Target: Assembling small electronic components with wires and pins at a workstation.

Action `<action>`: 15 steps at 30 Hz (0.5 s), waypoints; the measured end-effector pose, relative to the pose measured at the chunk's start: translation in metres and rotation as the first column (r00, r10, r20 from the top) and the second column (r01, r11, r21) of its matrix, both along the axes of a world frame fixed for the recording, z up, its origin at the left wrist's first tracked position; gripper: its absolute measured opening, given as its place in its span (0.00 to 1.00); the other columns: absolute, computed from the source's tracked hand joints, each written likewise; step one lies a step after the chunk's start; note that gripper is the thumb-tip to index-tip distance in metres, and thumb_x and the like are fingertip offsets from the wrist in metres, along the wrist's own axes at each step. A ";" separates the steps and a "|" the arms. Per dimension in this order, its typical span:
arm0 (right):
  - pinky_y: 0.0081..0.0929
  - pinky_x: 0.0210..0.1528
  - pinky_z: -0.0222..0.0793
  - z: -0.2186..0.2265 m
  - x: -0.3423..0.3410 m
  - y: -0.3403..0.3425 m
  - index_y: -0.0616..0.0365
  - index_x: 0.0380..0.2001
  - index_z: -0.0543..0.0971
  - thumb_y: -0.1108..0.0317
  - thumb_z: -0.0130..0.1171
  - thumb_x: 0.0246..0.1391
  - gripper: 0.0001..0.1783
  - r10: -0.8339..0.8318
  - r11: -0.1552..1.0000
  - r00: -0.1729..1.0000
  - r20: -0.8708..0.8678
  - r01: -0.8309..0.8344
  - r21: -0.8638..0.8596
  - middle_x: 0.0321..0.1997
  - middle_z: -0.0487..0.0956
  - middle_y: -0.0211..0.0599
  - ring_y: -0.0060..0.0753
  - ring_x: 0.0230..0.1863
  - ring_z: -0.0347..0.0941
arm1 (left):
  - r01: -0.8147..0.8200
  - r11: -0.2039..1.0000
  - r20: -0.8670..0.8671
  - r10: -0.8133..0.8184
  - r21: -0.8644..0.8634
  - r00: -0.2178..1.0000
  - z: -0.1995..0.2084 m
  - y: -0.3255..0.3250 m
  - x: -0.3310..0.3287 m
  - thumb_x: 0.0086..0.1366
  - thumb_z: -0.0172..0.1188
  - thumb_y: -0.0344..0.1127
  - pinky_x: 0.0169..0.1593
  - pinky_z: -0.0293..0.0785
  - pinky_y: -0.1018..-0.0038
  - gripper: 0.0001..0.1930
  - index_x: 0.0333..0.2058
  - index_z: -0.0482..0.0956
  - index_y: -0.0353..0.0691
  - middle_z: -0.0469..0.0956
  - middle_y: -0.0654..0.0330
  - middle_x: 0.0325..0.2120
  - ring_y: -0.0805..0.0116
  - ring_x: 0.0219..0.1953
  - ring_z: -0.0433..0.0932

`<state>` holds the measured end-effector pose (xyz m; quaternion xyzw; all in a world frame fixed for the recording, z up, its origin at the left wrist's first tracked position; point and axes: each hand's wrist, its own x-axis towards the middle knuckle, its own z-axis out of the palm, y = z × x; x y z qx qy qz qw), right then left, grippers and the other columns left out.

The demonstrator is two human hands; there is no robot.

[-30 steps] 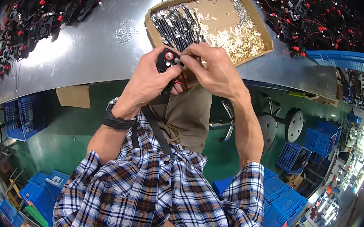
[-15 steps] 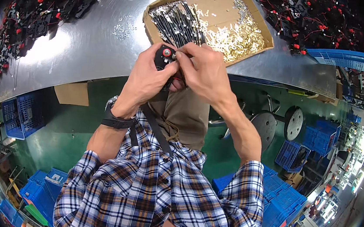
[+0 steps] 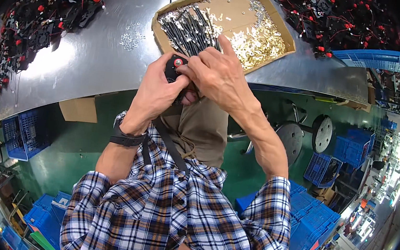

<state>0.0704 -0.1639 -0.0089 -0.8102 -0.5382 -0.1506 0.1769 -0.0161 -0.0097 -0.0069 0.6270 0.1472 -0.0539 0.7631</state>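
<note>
My left hand (image 3: 157, 91) is closed around a small black plastic part (image 3: 170, 69) just off the table's near edge. A red ring with a silver metal centre (image 3: 178, 62) shows on its upper face. My right hand (image 3: 220, 78) is bent over the part's right side, its fingertips pressed together against it and one finger raised. Whatever those fingertips pinch is hidden. Beyond my hands lies a shallow cardboard tray (image 3: 158, 34) with black cables (image 3: 187, 30) ending in metal lugs, a heap of brass-coloured lugs (image 3: 261, 43) and silver washers (image 3: 257, 7).
Loose washers (image 3: 132, 40) lie on the metal table (image 3: 95, 57) left of the tray. Black assemblies with red caps and wires are piled at far left (image 3: 46, 18) and far right (image 3: 340, 23). A blue basket (image 3: 377, 60) sits at right; stools (image 3: 289, 138) and blue crates (image 3: 314, 218) stand below.
My right hand has turned and curled more over the black part, with one finger now lifted. The red ring stays in sight, while the metal piece beside it is now covered by fingers.
</note>
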 end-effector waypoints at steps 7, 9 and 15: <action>0.47 0.55 0.68 0.004 -0.004 -0.012 0.55 0.28 0.82 0.59 0.71 0.50 0.12 0.003 1.000 0.998 -0.063 -0.004 -0.022 0.25 0.77 0.30 0.33 0.30 0.74 | 0.024 0.984 0.078 -0.038 0.174 0.996 -0.010 -0.001 -0.005 0.67 0.59 0.24 0.33 0.79 0.77 0.08 0.44 0.75 0.33 0.79 0.61 0.33 0.76 0.33 0.79; 0.48 0.57 0.68 0.003 -0.006 -0.008 0.55 0.28 0.83 0.59 0.71 0.50 0.12 -0.015 0.998 0.998 -0.064 0.019 0.066 0.25 0.77 0.30 0.33 0.31 0.75 | 0.024 0.990 0.063 -0.033 0.137 0.997 -0.006 -0.003 -0.004 0.68 0.59 0.24 0.33 0.79 0.77 0.08 0.44 0.75 0.33 0.79 0.61 0.33 0.77 0.33 0.79; 0.54 0.57 0.68 0.017 0.008 -0.024 0.54 0.27 0.85 0.63 0.67 0.55 0.07 -0.043 0.994 0.996 -0.075 0.035 -0.106 0.26 0.79 0.32 0.37 0.33 0.78 | 0.049 0.998 0.012 -0.049 0.027 0.999 -0.010 -0.001 -0.001 0.68 0.59 0.25 0.28 0.81 0.76 0.10 0.46 0.73 0.32 0.79 0.59 0.31 0.73 0.27 0.81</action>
